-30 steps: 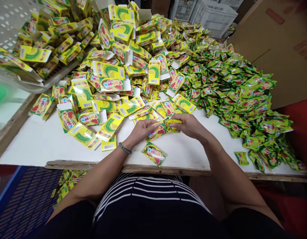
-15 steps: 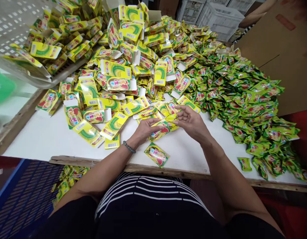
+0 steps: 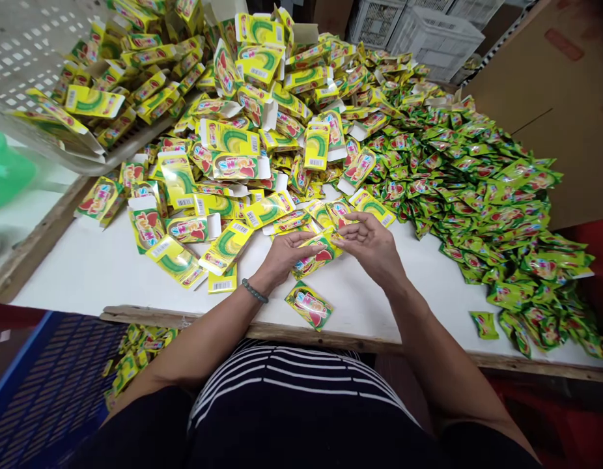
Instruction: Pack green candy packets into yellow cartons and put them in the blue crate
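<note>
Above the near side of the white tabletop (image 3: pixel 364 309), the watermelon-printed carton (image 3: pixel 322 256) sits between both hands, just beyond a second, flat-lying carton (image 3: pixel 309 305). It looks like thin glossy card: likely light, a little slick, stiff along its folds yet easily crushed across the panels, so a gentle grip near the edges should suit it. The left hand (image 3: pixel 280 256) clamps its left part, thumb over the printed face; the right hand (image 3: pixel 372 253) has bent, slightly spread fingers at its right end, though whether they pinch it I cannot tell.
</note>
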`<state>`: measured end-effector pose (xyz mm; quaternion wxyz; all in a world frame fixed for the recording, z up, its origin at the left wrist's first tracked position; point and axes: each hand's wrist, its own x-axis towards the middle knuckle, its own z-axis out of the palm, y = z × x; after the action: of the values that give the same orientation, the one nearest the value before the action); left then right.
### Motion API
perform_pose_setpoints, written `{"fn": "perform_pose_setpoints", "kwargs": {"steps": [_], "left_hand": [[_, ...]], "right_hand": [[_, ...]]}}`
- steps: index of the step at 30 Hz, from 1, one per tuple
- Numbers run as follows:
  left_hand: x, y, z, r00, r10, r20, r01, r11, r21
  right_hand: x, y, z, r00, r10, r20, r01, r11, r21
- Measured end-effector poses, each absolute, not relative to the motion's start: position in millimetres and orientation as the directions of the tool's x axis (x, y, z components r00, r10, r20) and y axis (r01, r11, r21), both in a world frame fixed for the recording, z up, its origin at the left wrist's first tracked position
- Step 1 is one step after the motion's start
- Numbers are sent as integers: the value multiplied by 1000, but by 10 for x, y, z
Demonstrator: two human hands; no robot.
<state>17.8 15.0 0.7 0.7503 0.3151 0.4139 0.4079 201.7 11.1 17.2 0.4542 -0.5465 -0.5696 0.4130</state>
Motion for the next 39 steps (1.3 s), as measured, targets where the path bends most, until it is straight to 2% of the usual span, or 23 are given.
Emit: {"fn": "perform_pose_setpoints", "kwargs": {"steps": [6, 12, 17, 20, 24, 27, 35, 37, 39], "left_hand": [[177, 145, 18, 305, 886, -350, -374, 449, 811], [192, 141, 24, 288, 895, -340, -383, 433, 816], [199, 132, -42, 222, 907, -358, -388, 419, 821], [196, 128, -64, 199, 906, -373, -374, 422, 826], [200, 146, -27, 193, 914, -356, -396, 405, 824], [200, 156, 4, 184, 915, -358, -421, 403, 813], [184, 122, 12, 205, 904, -376, -436, 428, 792], [192, 126, 23, 201, 910, -364, -470, 415, 779], [198, 134, 34, 178, 925, -334, -509, 378, 773]], "right_hand": [[1983, 67, 223, -8, 996, 94, 430, 88, -898], [1914, 50, 256, -90, 996, 2, 393, 38, -919], [1864, 75, 277, -185, 982, 47, 559, 144, -817], [1821, 69, 237, -220, 974, 52, 572, 172, -802], [1808, -6, 222, -99, 980, 174, 518, 200, -832], [1803, -79, 253, 17, 962, 274, 552, 219, -805], [1731, -123, 203, 33, 985, 170, 527, 127, -840], [1718, -136, 146, 92, 969, 229, 490, 156, -858], [1696, -155, 78, 228, 919, 321, 466, 186, -865]]}}
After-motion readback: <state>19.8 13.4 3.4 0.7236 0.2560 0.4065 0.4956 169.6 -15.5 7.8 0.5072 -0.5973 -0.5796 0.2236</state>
